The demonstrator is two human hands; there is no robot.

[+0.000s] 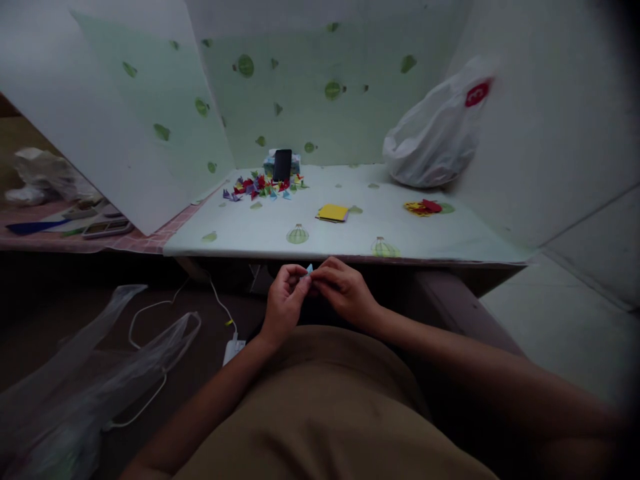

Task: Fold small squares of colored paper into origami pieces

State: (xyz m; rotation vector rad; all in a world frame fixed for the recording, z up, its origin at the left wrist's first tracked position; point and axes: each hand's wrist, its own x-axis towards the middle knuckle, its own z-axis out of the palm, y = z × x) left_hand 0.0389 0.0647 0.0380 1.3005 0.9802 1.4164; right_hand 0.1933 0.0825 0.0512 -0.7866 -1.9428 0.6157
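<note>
My left hand point(284, 298) and my right hand point(345, 288) meet just below the front edge of the low table point(400, 240). Both pinch a small light-blue folded paper piece point(309, 270) between fingertips. On the table lie a pile of several folded coloured paper pieces point(263, 187), a stack of yellow paper squares point(333, 213) and a small red and yellow paper cluster point(424, 207).
A black phone point(282, 165) leans at the back of the table. A white plastic bag point(435, 137) sits at the back right. Clear plastic bags point(100, 373) and a white cable with charger point(233, 347) lie on the floor at left. Patterned sheets wall the table.
</note>
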